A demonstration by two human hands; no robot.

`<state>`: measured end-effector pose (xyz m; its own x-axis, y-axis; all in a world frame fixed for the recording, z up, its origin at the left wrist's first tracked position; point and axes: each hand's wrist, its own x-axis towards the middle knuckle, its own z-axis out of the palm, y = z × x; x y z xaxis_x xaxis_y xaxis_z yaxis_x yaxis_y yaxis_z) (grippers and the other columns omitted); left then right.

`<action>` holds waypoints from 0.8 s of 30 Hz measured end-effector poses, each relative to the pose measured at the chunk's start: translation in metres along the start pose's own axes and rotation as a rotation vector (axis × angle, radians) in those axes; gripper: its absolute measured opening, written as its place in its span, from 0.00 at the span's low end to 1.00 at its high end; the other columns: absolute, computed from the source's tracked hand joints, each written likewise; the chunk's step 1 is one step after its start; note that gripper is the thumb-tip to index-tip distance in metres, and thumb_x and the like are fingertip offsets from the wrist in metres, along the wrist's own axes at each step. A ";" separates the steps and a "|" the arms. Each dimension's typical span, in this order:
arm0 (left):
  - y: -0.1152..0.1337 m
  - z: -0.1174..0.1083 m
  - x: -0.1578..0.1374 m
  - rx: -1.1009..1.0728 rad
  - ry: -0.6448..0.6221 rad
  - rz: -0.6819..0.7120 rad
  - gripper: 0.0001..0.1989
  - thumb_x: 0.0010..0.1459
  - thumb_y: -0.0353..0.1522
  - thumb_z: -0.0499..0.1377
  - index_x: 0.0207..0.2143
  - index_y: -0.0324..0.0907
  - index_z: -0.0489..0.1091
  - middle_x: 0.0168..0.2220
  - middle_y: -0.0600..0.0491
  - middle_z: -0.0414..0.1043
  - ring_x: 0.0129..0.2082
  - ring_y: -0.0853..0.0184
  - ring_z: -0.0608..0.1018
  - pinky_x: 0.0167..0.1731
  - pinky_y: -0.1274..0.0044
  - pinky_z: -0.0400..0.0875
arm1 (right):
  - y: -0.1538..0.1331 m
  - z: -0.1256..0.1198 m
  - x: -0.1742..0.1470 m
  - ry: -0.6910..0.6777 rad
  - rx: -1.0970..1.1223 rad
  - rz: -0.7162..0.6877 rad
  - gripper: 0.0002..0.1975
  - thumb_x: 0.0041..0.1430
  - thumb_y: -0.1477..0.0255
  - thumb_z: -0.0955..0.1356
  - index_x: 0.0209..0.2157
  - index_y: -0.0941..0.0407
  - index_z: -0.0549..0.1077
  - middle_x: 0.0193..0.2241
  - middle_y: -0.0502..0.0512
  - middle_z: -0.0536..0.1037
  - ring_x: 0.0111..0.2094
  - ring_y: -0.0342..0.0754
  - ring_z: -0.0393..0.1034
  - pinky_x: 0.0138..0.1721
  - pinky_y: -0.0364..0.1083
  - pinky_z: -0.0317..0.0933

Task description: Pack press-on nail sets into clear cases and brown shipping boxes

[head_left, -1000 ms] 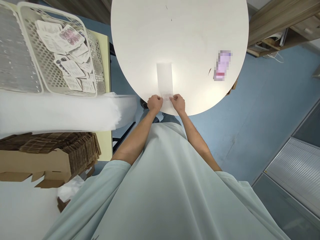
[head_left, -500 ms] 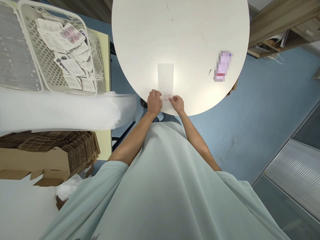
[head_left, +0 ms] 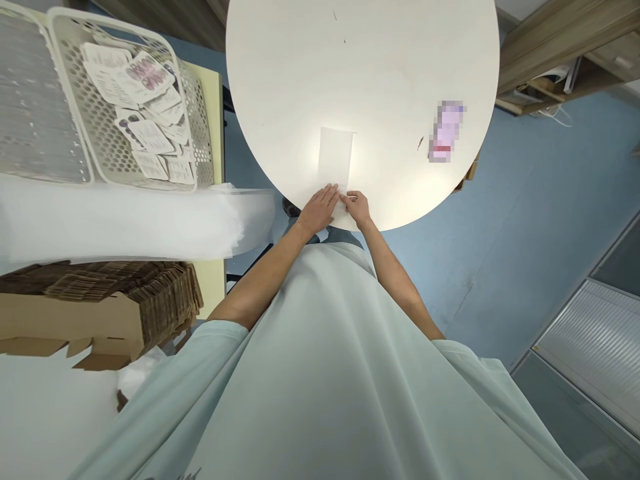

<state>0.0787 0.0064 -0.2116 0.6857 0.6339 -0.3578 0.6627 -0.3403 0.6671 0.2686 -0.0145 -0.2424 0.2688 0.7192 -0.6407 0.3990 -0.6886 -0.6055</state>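
A translucent white sheet [head_left: 335, 155], long and narrow, lies on the round white table [head_left: 300, 80] near its front edge. Over its lower end rests my left hand [head_left: 323, 205], palm down with the fingers stretched out flat. My right hand [head_left: 356, 205] is at the lower right edge of the sheet, thumb and finger pinched on it. The fingertips of both hands nearly touch. Whatever lies under my left palm is hidden.
A pixelated pinkish-purple object [head_left: 447, 132] lies on the table's right side. On the left, a white perforated basket [head_left: 105, 140] holds several printed cards [head_left: 150, 137]. Below it are a stack of white translucent sheets [head_left: 125, 220] and folded cardboard boxes [head_left: 165, 300].
My left hand has slid right and flattened over the lower end of the sheet, covering the pinkish print seen there before. The sheet has tilted slightly. My right hand has barely moved.
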 end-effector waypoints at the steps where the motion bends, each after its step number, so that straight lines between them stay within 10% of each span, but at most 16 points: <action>1: -0.002 0.000 0.001 -0.009 0.014 -0.020 0.38 0.71 0.31 0.61 0.80 0.31 0.61 0.84 0.30 0.55 0.86 0.45 0.57 0.84 0.52 0.52 | 0.000 0.000 0.000 -0.022 0.050 0.044 0.18 0.73 0.56 0.74 0.53 0.55 0.78 0.37 0.53 0.86 0.37 0.50 0.83 0.46 0.50 0.79; 5: -0.007 0.000 0.004 -0.046 0.061 -0.083 0.36 0.69 0.27 0.57 0.79 0.41 0.65 0.81 0.38 0.64 0.83 0.50 0.64 0.82 0.53 0.59 | -0.001 -0.010 -0.005 -0.074 0.057 0.063 0.21 0.75 0.52 0.73 0.56 0.53 0.76 0.39 0.55 0.86 0.43 0.54 0.85 0.53 0.55 0.80; 12: -0.006 -0.010 0.003 -0.064 0.063 -0.130 0.36 0.62 0.23 0.59 0.73 0.36 0.71 0.76 0.35 0.69 0.77 0.44 0.72 0.78 0.51 0.67 | -0.018 -0.043 -0.020 -0.194 -0.407 -0.494 0.29 0.75 0.77 0.61 0.72 0.52 0.73 0.77 0.62 0.71 0.73 0.61 0.69 0.72 0.66 0.71; 24: -0.007 -0.023 0.015 -0.393 0.301 -0.529 0.15 0.70 0.36 0.66 0.56 0.41 0.81 0.56 0.43 0.85 0.59 0.51 0.85 0.64 0.63 0.78 | -0.030 -0.041 0.013 -0.240 -0.400 -0.463 0.19 0.81 0.65 0.64 0.64 0.55 0.78 0.64 0.66 0.81 0.49 0.60 0.81 0.58 0.60 0.77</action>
<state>0.0769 0.0343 -0.2067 0.1531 0.8280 -0.5395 0.6868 0.3034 0.6605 0.2959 0.0199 -0.2133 -0.1935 0.8606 -0.4711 0.7339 -0.1917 -0.6516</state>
